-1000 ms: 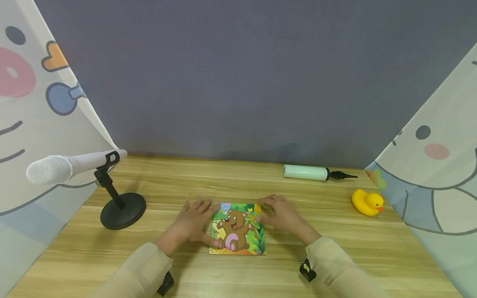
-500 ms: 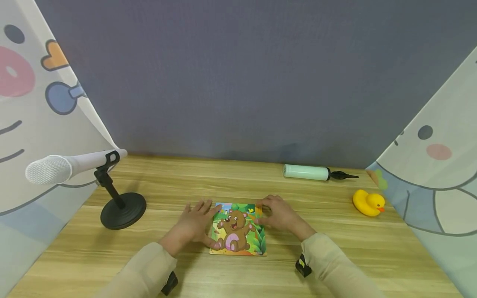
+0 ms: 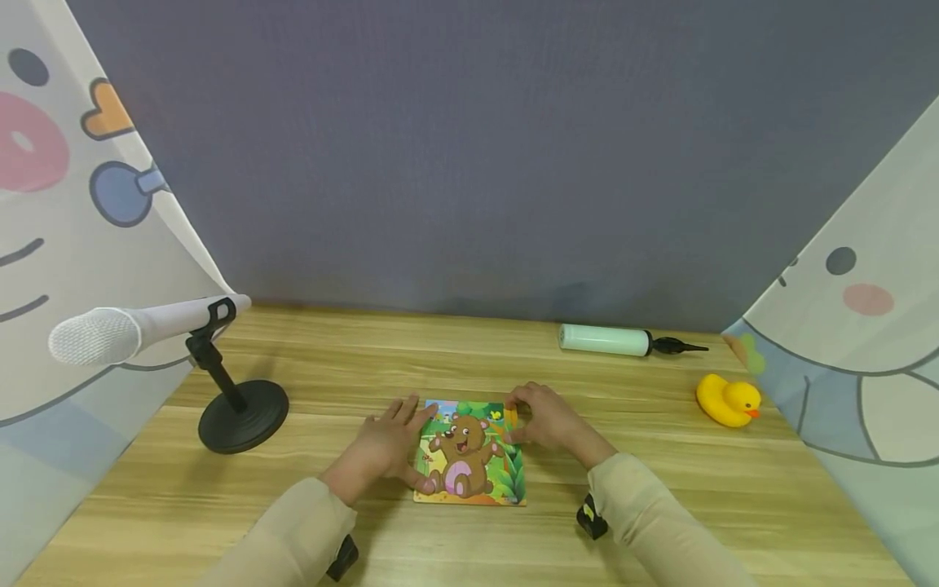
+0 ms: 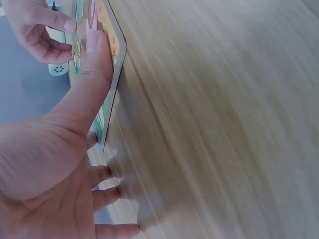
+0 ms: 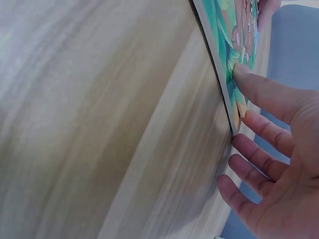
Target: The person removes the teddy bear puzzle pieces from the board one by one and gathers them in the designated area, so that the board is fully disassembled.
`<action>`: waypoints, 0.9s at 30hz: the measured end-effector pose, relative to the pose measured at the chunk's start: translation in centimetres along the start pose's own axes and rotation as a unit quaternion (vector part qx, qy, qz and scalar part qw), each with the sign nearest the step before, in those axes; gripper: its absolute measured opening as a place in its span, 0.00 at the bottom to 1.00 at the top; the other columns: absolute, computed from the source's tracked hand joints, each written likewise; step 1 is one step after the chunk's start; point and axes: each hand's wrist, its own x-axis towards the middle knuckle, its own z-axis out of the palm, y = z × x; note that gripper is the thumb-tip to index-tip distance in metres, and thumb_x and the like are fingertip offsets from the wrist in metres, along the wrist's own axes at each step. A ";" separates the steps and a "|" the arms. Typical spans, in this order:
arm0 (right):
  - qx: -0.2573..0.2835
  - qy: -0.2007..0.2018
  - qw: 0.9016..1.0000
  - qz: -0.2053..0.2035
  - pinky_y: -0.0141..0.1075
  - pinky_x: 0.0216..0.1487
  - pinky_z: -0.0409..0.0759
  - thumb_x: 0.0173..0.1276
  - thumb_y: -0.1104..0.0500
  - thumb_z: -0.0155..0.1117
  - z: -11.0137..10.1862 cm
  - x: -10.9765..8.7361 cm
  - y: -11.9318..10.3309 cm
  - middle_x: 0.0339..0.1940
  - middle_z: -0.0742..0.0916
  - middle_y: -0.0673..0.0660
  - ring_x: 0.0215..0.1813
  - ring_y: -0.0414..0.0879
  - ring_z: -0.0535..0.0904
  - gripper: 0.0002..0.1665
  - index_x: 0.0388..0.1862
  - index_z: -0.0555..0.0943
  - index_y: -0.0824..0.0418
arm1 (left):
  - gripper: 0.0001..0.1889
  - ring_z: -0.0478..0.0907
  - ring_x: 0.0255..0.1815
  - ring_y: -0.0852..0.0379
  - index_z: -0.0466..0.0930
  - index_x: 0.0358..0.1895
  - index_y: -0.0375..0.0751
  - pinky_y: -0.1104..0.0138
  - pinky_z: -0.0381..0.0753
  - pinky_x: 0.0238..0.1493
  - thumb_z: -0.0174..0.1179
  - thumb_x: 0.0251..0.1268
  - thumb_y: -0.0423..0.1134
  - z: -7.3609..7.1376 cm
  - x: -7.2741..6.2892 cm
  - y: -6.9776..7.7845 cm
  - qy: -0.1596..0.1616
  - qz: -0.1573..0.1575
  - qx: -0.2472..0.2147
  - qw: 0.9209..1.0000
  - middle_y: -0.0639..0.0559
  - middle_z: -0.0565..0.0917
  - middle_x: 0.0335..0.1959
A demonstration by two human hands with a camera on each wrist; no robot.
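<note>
A square jigsaw puzzle (image 3: 462, 456) with a brown bear on a green scene lies flat on the wooden table. My left hand (image 3: 385, 448) rests at its left side, fingers spread. The left thumb (image 4: 97, 55) lies on the puzzle's lower left corner, and the index finger touches near its upper left corner. On the other side, my right hand (image 3: 550, 420) has slightly bent fingers. Its thumb (image 5: 249, 79) touches the picture's green right part. The right index fingertip is at the orange upper right corner, where a thin dark gap shows in the right wrist view.
A white microphone (image 3: 99, 336) on a black round-based stand (image 3: 244, 416) is at the left. Toward the back right lies a pale green hand pump (image 3: 605, 339) with a black nozzle. A yellow rubber duck (image 3: 726, 399) sits near the right edge. A grey partition (image 3: 469, 163) closes the back.
The right index finger has bent more at the upper right corner. Both forearms have shifted slightly inward. The puzzle stays nearly in place.
</note>
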 end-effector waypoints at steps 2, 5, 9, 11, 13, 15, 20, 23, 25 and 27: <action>0.000 0.003 1.000 -0.001 0.57 0.68 0.71 0.55 0.56 0.83 0.0 0.0 0.0 0.56 0.82 0.56 0.65 0.62 0.74 0.25 0.50 0.82 0.56 | 0.64 0.52 0.78 0.28 0.56 0.80 0.39 0.29 0.59 0.68 0.81 0.37 0.58 -0.1 0.0 0.1 -0.002 -0.001 -0.001 1.000 0.30 0.52 0.80; 0.000 0.008 1.000 -0.007 0.57 0.68 0.71 0.54 0.56 0.83 0.1 0.1 0.0 0.56 0.82 0.56 0.65 0.62 0.74 0.26 0.50 0.82 0.56 | 0.64 0.52 0.78 0.28 0.56 0.80 0.39 0.29 0.59 0.68 0.81 0.37 0.59 -0.1 -0.1 0.1 -0.004 -0.001 -0.001 1.000 0.31 0.52 0.80; 0.001 0.014 1.000 -0.014 0.58 0.67 0.71 0.54 0.56 0.84 0.2 0.0 0.1 0.55 0.82 0.55 0.65 0.62 0.74 0.26 0.50 0.82 0.56 | 0.64 0.52 0.78 0.28 0.56 0.80 0.39 0.29 0.60 0.67 0.81 0.37 0.58 -0.1 0.0 0.0 -0.003 -0.001 0.000 1.000 0.31 0.52 0.80; 0.001 0.017 1.000 -0.016 0.58 0.67 0.72 0.53 0.56 0.84 0.2 0.1 0.2 0.54 0.82 0.54 0.65 0.61 0.74 0.26 0.50 0.81 0.55 | 0.63 0.52 0.78 0.28 0.56 0.79 0.39 0.29 0.60 0.67 0.81 0.38 0.58 -0.1 0.0 0.0 -0.004 -0.001 0.000 1.000 0.31 0.52 0.80; -0.001 0.018 1.000 -0.019 0.57 0.67 0.72 0.53 0.55 0.84 0.2 0.1 0.3 0.53 0.82 0.53 0.64 0.60 0.74 0.26 0.49 0.81 0.54 | 0.63 0.52 0.78 0.28 0.56 0.80 0.39 0.29 0.60 0.67 0.81 0.38 0.58 -0.2 0.0 0.0 -0.006 -0.002 -0.001 1.000 0.31 0.52 0.80; -0.007 0.020 1.000 -0.020 0.56 0.66 0.73 0.53 0.55 0.84 0.1 0.2 0.3 0.53 0.82 0.52 0.64 0.59 0.75 0.25 0.48 0.81 0.54 | 0.63 0.52 0.78 0.28 0.56 0.79 0.39 0.29 0.60 0.67 0.81 0.38 0.58 -0.2 0.0 0.1 -0.007 -0.001 0.000 1.000 0.31 0.52 0.80; -0.014 0.014 0.999 -0.028 0.54 0.67 0.73 0.53 0.55 0.85 -0.1 0.6 0.4 0.52 0.81 0.53 0.64 0.58 0.74 0.25 0.47 0.82 0.55 | 0.63 0.52 0.78 0.28 0.56 0.80 0.38 0.29 0.60 0.67 0.81 0.38 0.58 -0.4 0.0 0.2 -0.007 -0.002 0.000 1.000 0.30 0.52 0.80; -0.017 0.001 0.999 -0.036 0.56 0.67 0.72 0.54 0.55 0.84 -0.3 0.6 0.5 0.55 0.81 0.55 0.65 0.60 0.73 0.26 0.51 0.83 0.57 | 0.63 0.51 0.78 0.28 0.56 0.80 0.39 0.29 0.60 0.67 0.81 0.38 0.58 -0.3 0.1 0.2 -0.008 -0.003 -0.001 1.000 0.31 0.52 0.80; -0.020 -0.002 0.999 -0.043 0.58 0.68 0.71 0.56 0.55 0.83 -0.3 0.6 0.5 0.57 0.82 0.56 0.66 0.61 0.72 0.27 0.54 0.84 0.57 | 0.64 0.51 0.78 0.28 0.56 0.80 0.39 0.29 0.60 0.67 0.81 0.38 0.58 -0.3 0.1 0.2 -0.008 -0.003 -0.001 1.000 0.31 0.52 0.80; -0.019 0.000 0.999 -0.045 0.58 0.68 0.71 0.57 0.55 0.82 -0.3 0.4 0.5 0.58 0.82 0.56 0.66 0.61 0.72 0.27 0.55 0.84 0.57 | 0.64 0.51 0.78 0.28 0.56 0.80 0.39 0.29 0.60 0.67 0.81 0.38 0.58 -0.2 0.2 0.1 -0.008 -0.003 -0.001 1.000 0.31 0.52 0.80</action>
